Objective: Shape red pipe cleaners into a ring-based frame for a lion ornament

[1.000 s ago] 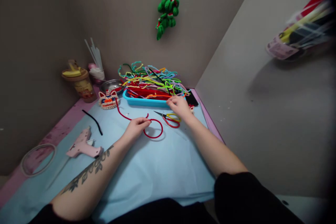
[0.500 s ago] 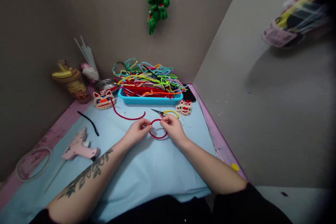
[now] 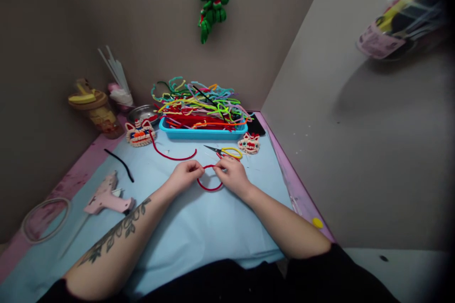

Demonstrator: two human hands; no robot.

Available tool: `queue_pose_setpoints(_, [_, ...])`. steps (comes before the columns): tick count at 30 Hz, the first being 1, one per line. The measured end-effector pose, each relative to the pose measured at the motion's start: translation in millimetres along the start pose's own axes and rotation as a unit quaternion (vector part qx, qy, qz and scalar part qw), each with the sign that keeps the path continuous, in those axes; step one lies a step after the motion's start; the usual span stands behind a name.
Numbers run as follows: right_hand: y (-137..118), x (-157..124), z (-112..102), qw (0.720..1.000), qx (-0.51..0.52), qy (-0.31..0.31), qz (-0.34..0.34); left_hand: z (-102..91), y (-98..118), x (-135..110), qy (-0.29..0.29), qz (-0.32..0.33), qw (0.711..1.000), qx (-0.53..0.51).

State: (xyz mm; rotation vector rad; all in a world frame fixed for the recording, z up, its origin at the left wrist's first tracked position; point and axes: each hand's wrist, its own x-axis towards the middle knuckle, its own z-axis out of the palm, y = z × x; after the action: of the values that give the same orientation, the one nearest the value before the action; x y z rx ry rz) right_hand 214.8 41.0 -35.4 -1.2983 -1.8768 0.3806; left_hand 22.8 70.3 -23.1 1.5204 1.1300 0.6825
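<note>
A red pipe cleaner [image 3: 210, 190], bent into a ring, hangs between my two hands over the blue cloth [image 3: 199, 227]. My left hand [image 3: 186, 175] pinches its left side, and my right hand [image 3: 232, 175] pinches it at the upper right. Just beyond the right hand lie scissors [image 3: 232, 153] with yellow handles and dark blades. Another red pipe cleaner [image 3: 174, 157] curves across the cloth from a cream lion-like face [image 3: 139, 133] with blue and orange parts. A smaller cream and red face [image 3: 249, 143] lies right of the scissors.
A blue tray [image 3: 202, 135] heaped with colourful pipe cleaners stands at the back. To the left are a pink glue gun [image 3: 108, 196], a black pipe cleaner [image 3: 121, 163], a metal bowl [image 3: 142, 112] and a brown-lidded cup [image 3: 97, 113]. A dark phone-like slab [image 3: 256, 125] lies behind the tray's right end.
Both hands have shifted slightly; the right hand has come a little left and closer to the left one. The red ring has moved slightly left and down, still pinched by both.
</note>
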Motion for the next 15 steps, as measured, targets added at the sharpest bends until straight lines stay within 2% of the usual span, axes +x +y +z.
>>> queue_pose_setpoints(3, [1.6,-1.5,-1.3,0.998,-0.037,-0.014,-0.042,-2.1,-0.6,0.9,-0.020,-0.027,0.999,-0.031])
queue_pose_setpoints(6, [3.2,-2.4,-0.9,0.998,-0.046,-0.022,-0.048,-5.0,-2.4,2.5,-0.034,-0.036,0.998,-0.033])
queue_pose_setpoints(10, [1.6,-3.2,0.8,0.996,-0.070,-0.023,-0.053,-7.4,-2.8,2.9,-0.042,-0.009,0.999,0.002])
queue_pose_setpoints(15, [-2.7,-3.5,4.7,0.978,-0.171,-0.027,-0.114,-4.7,2.5,-2.1,-0.066,0.023,0.995,0.067])
